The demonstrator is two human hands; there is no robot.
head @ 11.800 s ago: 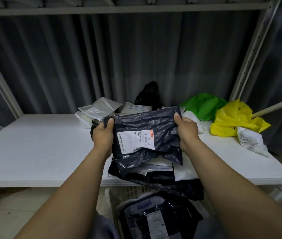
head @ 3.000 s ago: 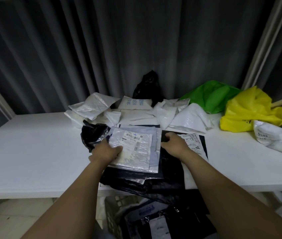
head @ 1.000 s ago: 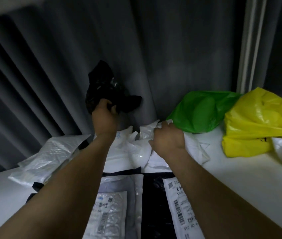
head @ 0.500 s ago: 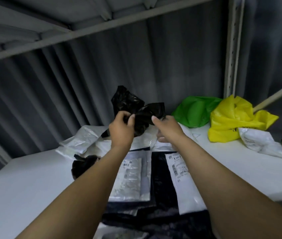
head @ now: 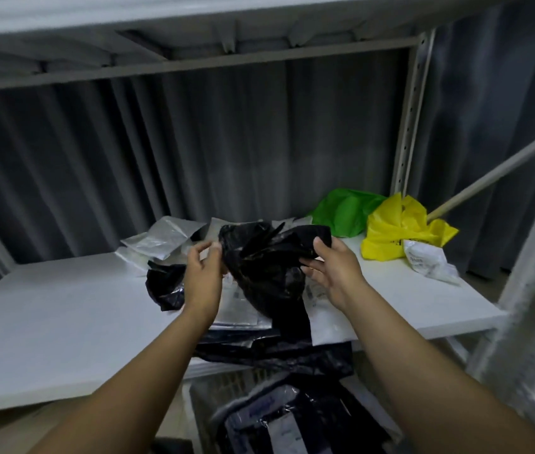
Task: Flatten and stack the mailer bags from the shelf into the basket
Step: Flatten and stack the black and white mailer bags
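Two bare hands hold a crumpled black mailer bag [head: 266,262] up over the white shelf [head: 46,322] — the left hand [head: 205,278] has its grip pinched tight on the bag's left edge, and the right hand [head: 334,273] grips the right corner, thumb on top and fingers curled beneath. Under the bag, flattened mailers [head: 236,314] lie stacked at the shelf's near edge, overhanging the basket [head: 203,394] below, which holds labelled bags. A green bag [head: 344,211] and a yellow bag [head: 397,232] sit far right — a grey curtain [head: 226,142] hangs behind.
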